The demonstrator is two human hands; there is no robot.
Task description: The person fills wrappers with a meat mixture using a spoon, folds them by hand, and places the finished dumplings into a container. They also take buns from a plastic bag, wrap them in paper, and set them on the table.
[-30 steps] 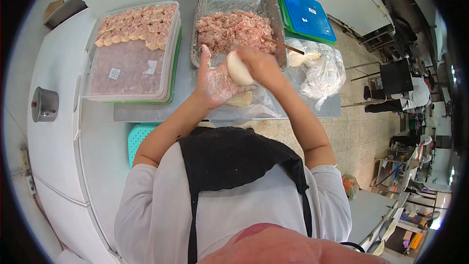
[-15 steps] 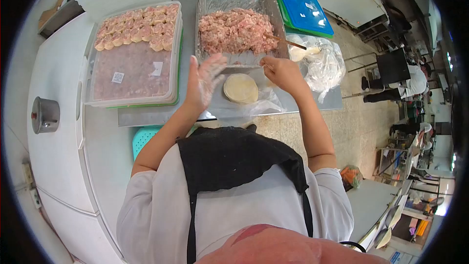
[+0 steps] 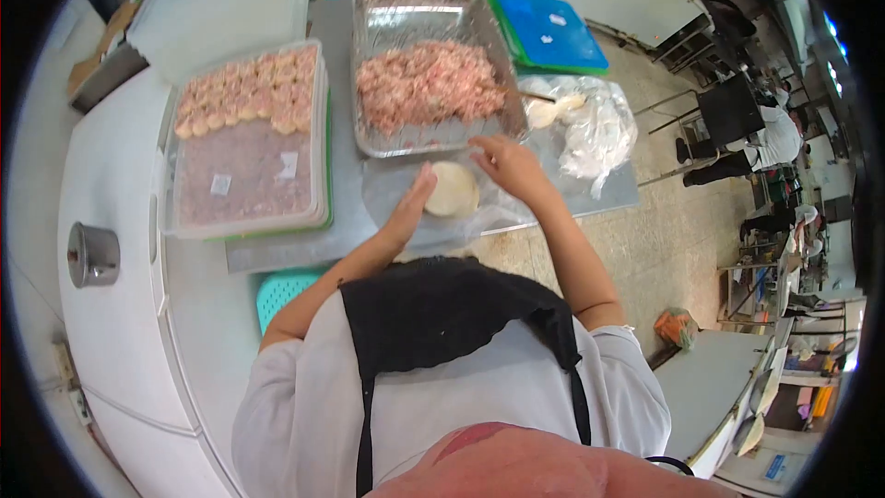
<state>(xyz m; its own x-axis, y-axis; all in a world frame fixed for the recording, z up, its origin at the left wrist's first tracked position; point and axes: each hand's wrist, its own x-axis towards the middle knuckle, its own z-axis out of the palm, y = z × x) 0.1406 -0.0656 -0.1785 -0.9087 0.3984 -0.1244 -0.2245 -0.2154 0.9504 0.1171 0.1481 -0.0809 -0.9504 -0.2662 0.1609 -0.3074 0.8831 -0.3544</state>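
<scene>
A stack of round, pale dough wrappers [image 3: 452, 192] lies on clear plastic near the table's front edge. My left hand [image 3: 411, 209] is at the stack's left side, fingers straight and together, with nothing seen in it. To the right, my right hand [image 3: 509, 166] is by the near right corner of the metal pan [image 3: 406, 15], its fingers bent and apart, holding nothing I can see. Pinkish minced meat [image 3: 429, 83] fills the pan's middle. A thin brown stick [image 3: 536, 96] leans out over the pan's right side.
On the left, a lidded plastic box [image 3: 249, 221] carries rows of filled dumplings [image 3: 244, 92]. Blue and green lids [image 3: 550, 29] lie right of the pan, beyond a plastic bag of white dough [image 3: 590, 134]. A metal pot [image 3: 94, 255] stands far left. Other people [image 3: 772, 140] are at right.
My left hand has come down from its raised position to the wrappers' left side. My right hand's pinched fingers have loosened apart. The table appears lower in view.
</scene>
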